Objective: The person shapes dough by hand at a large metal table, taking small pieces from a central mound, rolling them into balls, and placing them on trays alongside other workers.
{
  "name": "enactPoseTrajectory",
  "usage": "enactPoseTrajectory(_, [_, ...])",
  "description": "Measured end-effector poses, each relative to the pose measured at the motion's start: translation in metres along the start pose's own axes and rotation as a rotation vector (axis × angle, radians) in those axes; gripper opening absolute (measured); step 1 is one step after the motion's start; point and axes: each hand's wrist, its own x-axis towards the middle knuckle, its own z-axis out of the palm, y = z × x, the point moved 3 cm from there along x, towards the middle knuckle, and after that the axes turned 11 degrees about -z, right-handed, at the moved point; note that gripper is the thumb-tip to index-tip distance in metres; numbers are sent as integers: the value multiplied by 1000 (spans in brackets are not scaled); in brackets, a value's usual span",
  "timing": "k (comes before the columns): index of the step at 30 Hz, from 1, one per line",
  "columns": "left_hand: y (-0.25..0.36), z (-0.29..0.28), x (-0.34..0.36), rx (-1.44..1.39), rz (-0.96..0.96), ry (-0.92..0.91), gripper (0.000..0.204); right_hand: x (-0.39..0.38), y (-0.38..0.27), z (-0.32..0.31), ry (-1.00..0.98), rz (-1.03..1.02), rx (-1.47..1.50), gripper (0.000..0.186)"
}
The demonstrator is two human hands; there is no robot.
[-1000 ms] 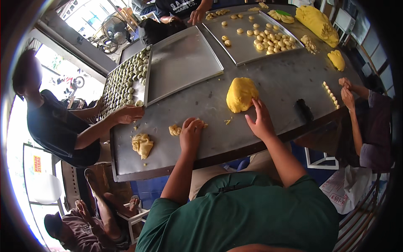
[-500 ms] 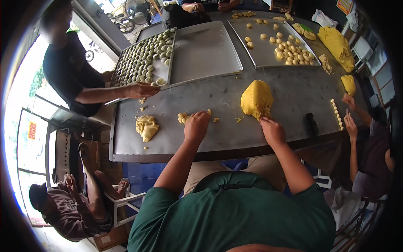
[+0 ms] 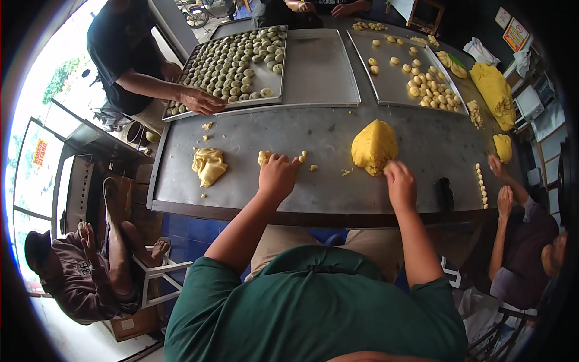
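Observation:
A large mound of crumbly yellow paste [image 3: 374, 145] sits on the metal table in front of me. At its lower right edge is my right hand [image 3: 401, 184], fingers pinched together around what looks like a bit of the yellow paste. My left hand [image 3: 278, 178] rests on the table with curled fingers among small pale dough pieces [image 3: 264, 157]; one small piece [image 3: 303, 157] shows at its fingertips. Another little lump [image 3: 313, 168] lies just to the right. Farther left, a soft, glossy lump of pale dough [image 3: 209, 167] lies apart from my hand.
A tray of greenish rounds [image 3: 241, 66] overlaps a bare metal tray [image 3: 319, 69]; another tray [image 3: 386, 96] holds yellow balls. A long yellow block [image 3: 493, 93] lies far right. A black object [image 3: 446, 193] stands near the front edge. Co-workers' hands [image 3: 202, 100] are at the table's sides.
My right hand has drawn slightly back from the yellow mound, its fingers now pinched. My left hand stays by the dough pieces. The left co-worker's hand has moved leftward along the tray edge.

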Motion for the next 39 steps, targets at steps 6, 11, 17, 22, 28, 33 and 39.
enactPoseTrajectory(6, [-22, 7, -21, -371, -197, 74, 20, -15, 27, 33, -254, 68, -86, 21])
enactPoseTrajectory(11, [-26, 12, -23, -408, -12, 204, 11, 7, 21, -7, 61, 118, 98, 17])
enactPoseTrajectory(17, [-14, 7, -8, -214, -85, 69, 14, 12, 10, 14, -286, 35, -27, 23])
enactPoseTrajectory(22, [-10, -2, -1, -101, -93, -51, 18, 1, 21, 2, -245, 128, 124, 25])
enactPoseTrajectory(28, [-5, -17, -29, -44, -29, 145, 26, -33, 22, 11, -303, 133, 200, 32])
enactPoseTrajectory(33, [3, 7, -35, -464, 98, 175, 22, -12, 13, 25, -3, 3, 0, 29])
enactPoseTrajectory(39, [-3, 10, -32, -426, -40, 118, 19, -6, 12, -8, -285, 157, 217, 26])
